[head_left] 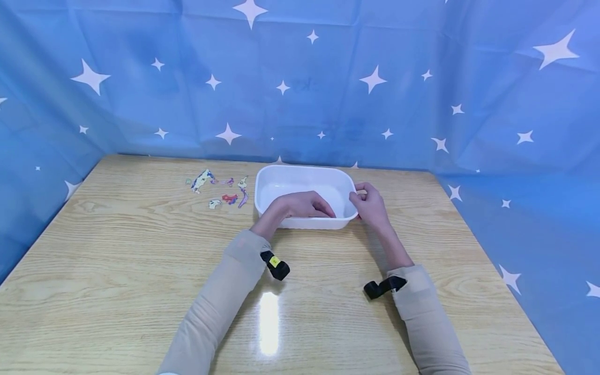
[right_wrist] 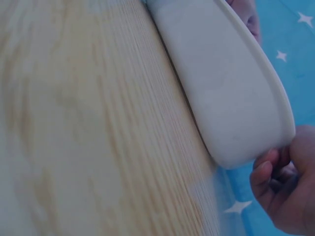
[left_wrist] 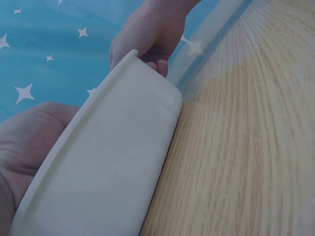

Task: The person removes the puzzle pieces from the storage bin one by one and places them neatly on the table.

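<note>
A white plastic tub (head_left: 300, 174) stands on the wooden table (head_left: 140, 291). My left hand (head_left: 307, 204) reaches over its near wall, with bent fingers pointing down into the tub. In the left wrist view, the tub's outer wall (left_wrist: 108, 142) hides those fingertips, so I cannot tell whether they hold anything. At the tub's right end, my right hand (head_left: 370, 205) grips the rim. The right wrist view shows the fingers (right_wrist: 263, 172) curled at the tub's corner, the thumb side up by the rim.
Left of the tub lie several small flat cutout-like pieces: a pale one with blue edges (head_left: 201, 180), a red one (head_left: 229, 199), a purple curved one (head_left: 243, 198) and a small whitish one (head_left: 214, 203). A blue star-patterned cloth (head_left: 300, 114) hangs behind the table.
</note>
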Motion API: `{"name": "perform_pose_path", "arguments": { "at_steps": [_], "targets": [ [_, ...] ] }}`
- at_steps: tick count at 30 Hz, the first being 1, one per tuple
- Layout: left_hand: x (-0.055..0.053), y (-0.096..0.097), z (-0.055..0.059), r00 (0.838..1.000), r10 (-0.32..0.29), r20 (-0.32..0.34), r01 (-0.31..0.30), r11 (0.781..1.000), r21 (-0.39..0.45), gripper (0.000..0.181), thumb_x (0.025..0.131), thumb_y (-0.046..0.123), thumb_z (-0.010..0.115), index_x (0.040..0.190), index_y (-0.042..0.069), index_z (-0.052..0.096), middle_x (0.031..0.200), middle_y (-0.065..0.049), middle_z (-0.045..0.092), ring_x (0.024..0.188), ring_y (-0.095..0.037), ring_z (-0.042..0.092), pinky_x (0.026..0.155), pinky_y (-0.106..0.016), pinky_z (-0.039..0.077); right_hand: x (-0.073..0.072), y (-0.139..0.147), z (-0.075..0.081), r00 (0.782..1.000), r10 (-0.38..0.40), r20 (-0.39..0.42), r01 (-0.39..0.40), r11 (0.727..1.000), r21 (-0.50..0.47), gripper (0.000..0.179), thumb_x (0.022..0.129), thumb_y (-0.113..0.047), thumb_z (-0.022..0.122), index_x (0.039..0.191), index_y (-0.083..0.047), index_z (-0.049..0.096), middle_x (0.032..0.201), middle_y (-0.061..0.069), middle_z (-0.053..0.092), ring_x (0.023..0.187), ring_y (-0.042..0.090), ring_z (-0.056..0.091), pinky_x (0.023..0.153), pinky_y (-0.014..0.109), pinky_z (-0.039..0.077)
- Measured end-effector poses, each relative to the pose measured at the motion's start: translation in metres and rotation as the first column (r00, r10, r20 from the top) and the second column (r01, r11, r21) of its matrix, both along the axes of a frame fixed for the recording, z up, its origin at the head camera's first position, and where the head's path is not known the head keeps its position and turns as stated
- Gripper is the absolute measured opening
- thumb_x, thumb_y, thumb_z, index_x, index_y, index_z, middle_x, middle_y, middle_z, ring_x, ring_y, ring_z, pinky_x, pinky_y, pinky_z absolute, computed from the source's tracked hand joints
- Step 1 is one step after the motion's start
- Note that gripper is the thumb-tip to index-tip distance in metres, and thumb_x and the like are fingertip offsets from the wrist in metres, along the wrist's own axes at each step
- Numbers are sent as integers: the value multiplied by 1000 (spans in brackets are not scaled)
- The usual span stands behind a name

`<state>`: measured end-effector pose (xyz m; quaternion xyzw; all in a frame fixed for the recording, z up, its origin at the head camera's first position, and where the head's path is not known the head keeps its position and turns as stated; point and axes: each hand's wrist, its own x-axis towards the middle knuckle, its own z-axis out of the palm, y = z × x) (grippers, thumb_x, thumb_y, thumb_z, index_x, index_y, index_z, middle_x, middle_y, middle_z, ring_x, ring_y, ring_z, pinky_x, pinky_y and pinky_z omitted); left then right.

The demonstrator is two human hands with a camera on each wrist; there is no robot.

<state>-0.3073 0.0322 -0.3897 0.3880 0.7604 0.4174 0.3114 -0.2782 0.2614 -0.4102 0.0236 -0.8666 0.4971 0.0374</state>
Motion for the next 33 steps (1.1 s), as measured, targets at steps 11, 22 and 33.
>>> {"name": "perform_pose_path", "arguments": {
  "at_steps": [11, 22, 33],
  "targets": [
    [-1, -4, 1, 993, 65, 103, -64, 998, -14, 22, 103, 11, 59, 121, 5, 70, 115, -4, 71, 102, -12, 63, 90, -22, 47, 0, -1, 0, 1000, -12, 5, 12, 1000, -5, 33, 98, -16, 54, 125, 2, 54, 64, 6, 56, 44, 15, 49, 42, 27, 44],
    [3, -11, 4, 937, 299, 181, -329, 930, 166, 13, 94, 2, 70, 106, -1, 71, 92, -10, 68, 82, -20, 66, 80, -32, 57, 0, 0, 0, 1000, -1, 19, 2, 1000, -11, 34, 99, -17, 53, 126, 2, 53, 65, 6, 56, 45, 16, 50, 43, 27, 44],
    [12, -37, 14, 890, 438, 126, -456, 853, 254, 21, 98, 9, 67, 115, -3, 69, 100, -11, 69, 94, -24, 67, 86, -35, 57, 0, 1, 1, 1000, 3, 19, -2, 1000, -15, 34, 100, -18, 53, 126, 3, 53, 64, 5, 54, 44, 15, 49, 43, 26, 44]
  ]
}}
